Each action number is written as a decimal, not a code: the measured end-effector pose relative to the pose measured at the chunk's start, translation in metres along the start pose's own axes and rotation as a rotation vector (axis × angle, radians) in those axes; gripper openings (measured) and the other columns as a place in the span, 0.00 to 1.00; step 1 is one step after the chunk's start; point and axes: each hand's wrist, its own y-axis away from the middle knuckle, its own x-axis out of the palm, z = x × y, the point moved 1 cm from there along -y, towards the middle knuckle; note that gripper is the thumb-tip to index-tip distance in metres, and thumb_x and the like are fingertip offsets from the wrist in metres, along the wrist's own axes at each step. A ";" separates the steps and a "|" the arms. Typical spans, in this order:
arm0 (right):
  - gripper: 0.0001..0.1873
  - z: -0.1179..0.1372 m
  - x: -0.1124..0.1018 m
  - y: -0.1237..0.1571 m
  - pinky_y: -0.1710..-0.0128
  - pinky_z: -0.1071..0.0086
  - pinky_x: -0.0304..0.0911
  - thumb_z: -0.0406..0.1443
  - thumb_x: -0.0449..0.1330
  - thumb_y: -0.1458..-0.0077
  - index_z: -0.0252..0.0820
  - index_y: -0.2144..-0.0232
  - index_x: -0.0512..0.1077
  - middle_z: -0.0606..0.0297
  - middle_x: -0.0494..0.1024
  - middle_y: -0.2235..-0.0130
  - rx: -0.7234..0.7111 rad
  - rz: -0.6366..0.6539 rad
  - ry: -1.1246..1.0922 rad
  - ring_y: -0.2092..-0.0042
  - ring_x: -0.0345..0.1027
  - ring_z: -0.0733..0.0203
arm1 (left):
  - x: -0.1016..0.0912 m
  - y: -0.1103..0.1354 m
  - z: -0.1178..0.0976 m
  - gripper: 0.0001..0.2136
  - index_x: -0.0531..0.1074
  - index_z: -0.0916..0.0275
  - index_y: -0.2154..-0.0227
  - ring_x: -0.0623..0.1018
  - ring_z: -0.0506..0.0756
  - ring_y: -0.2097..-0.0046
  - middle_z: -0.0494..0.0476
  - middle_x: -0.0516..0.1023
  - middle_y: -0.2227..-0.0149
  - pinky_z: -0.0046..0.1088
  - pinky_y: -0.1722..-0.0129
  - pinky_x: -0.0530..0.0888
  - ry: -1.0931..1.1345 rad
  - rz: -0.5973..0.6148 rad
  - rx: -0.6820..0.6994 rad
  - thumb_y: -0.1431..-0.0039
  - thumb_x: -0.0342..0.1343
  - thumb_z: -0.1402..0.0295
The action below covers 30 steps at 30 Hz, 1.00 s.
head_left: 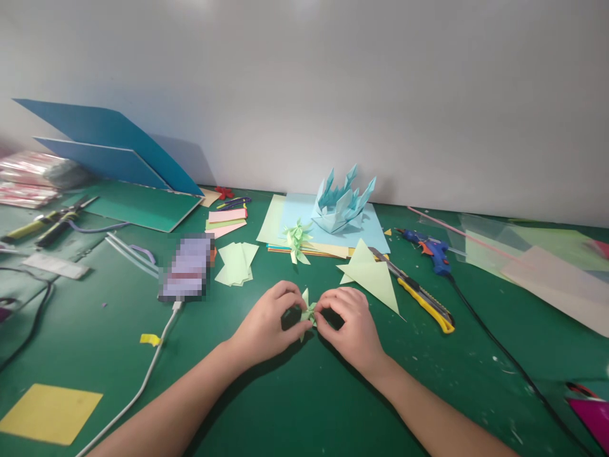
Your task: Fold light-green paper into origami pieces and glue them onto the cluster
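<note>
Between my hands is a small light-green folded paper flower [309, 312], its pointed petals poking out above and below the fingers. My left hand [273, 320] pinches its left side, thumb and fingertips closed on the paper. From the right, my right hand [349, 324] pinches the same flower near its middle. The fingers cover part of the folds. Beyond them, a cluster of similar green paper flowers [297, 240] lies at the edge of a paper stack. A light-blue folded paper piece with tall points [340, 206] stands on a blue sheet [373, 238].
Right of my hands lie green paper triangles [373, 276], a yellow utility knife [423, 301] and a blue glue gun [431, 249] with its cord. Leftward are green paper slips [236, 263], a phone [188, 266] on a white cable, pliers [59, 222] and a yellow sheet [51, 414].
</note>
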 end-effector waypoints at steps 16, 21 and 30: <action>0.06 0.001 0.001 0.000 0.59 0.63 0.53 0.28 0.57 0.52 0.43 0.77 0.68 0.68 0.74 0.72 -0.011 0.030 0.006 0.65 0.65 0.60 | 0.004 0.001 -0.003 0.11 0.66 0.61 0.71 0.73 0.55 0.60 0.55 0.75 0.66 0.35 0.59 0.72 -0.086 0.034 0.095 0.54 0.48 0.83; 0.05 0.001 0.002 0.001 0.59 0.63 0.54 0.28 0.58 0.52 0.43 0.77 0.68 0.68 0.74 0.71 -0.023 0.030 0.003 0.65 0.65 0.60 | 0.003 0.000 -0.003 0.13 0.69 0.61 0.65 0.71 0.55 0.61 0.57 0.71 0.63 0.34 0.60 0.71 -0.178 0.053 0.099 0.52 0.48 0.81; 0.06 0.000 0.003 0.001 0.59 0.63 0.53 0.28 0.58 0.53 0.43 0.77 0.68 0.69 0.74 0.71 -0.004 0.050 0.020 0.65 0.65 0.60 | 0.001 -0.001 0.002 0.05 0.70 0.62 0.66 0.70 0.56 0.62 0.58 0.69 0.62 0.35 0.61 0.71 -0.352 0.066 0.125 0.45 0.51 0.73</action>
